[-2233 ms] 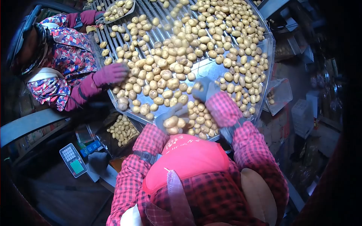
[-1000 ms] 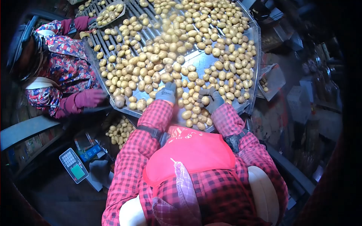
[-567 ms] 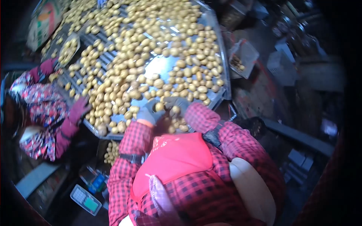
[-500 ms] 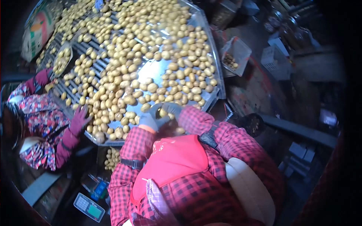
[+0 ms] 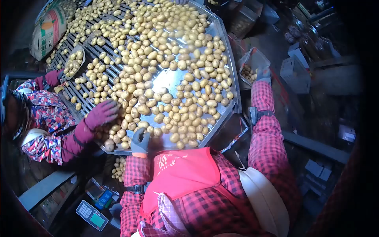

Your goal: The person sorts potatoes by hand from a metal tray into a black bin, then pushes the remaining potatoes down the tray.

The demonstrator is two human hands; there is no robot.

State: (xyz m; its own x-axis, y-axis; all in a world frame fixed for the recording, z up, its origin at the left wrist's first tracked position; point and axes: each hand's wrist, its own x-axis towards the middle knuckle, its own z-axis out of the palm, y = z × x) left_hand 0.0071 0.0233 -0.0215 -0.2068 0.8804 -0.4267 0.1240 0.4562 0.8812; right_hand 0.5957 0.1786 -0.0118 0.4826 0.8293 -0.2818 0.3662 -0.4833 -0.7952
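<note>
My left hand (image 5: 140,142), in a grey glove, is at the near edge of a metal sorting table (image 5: 164,79) covered with potatoes (image 5: 138,73). Its thumb and fingers are apart with nothing visible between them, beside a few potatoes. My right hand (image 5: 263,74), also gloved, is stretched out to the right over the rim of a white basket (image 5: 257,59) that holds some potatoes. The fingers of that hand are too blurred and dark to make out.
On the left a person in a patterned jacket reaches over the table with a maroon-gloved hand (image 5: 103,113); their other arm is by a small container of potatoes (image 5: 75,63). A printed sack (image 5: 49,31) is at upper left, a scale (image 5: 91,215) at lower left, a crate (image 5: 294,75) at right.
My right hand has moved from the table's near edge out to the basket. My left hand has shifted slightly left and down. The other person's maroon glove has reached further right over the potatoes.
</note>
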